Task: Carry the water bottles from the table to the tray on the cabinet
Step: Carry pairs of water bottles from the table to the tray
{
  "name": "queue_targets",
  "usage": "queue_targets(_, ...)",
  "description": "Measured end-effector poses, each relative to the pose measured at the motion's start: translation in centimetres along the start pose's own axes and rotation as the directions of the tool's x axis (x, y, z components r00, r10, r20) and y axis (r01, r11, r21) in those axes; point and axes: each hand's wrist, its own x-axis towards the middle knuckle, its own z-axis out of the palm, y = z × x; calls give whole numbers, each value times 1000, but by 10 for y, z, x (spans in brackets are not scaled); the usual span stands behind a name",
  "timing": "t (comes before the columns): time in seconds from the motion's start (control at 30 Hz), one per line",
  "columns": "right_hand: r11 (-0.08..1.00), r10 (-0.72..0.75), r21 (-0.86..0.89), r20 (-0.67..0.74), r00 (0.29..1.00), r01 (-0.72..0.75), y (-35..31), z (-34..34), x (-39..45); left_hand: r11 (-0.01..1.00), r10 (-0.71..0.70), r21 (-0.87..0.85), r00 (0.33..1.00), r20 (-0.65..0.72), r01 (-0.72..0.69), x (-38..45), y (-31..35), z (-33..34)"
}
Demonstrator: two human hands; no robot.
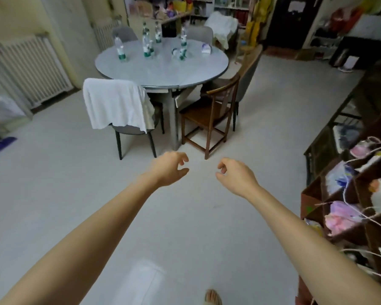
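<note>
bottles [147,44] stand on the round table [163,69], far ahead of both hands. the left hand [168,168] and right hand [235,175] reach out over the smooth pale floor [53,183], fingers loosely bent, holding nothing. the bottles are clear plastic with green labels, and the table top is flat and grey.

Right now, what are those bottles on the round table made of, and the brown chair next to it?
The water bottles look like clear plastic: see-through, with green labels. The brown chair looks like dark varnished wood, with slim square legs and rails. The round table has a pale, smooth top with a darker rim; its material isn't clear.
</note>
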Motion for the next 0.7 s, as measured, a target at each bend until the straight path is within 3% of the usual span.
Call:
queue_targets(0.17, 979, -204, -1, 117, 972, 205, -57, 18, 119, 966, -241, -108, 968, -64, 234, 42, -79, -32)
queue_targets(0.33, 928, -352, -24, 268, 897, 371, -134, 78, 215, 904, -417, -140, 905, -86, 403, 65, -182, -51)
queue_targets(0.7, 868, -453, -12, 392, 801, 496, -350, 170, 421, 813, -578, -159, 808, -115, 560, 131, -433, -160)
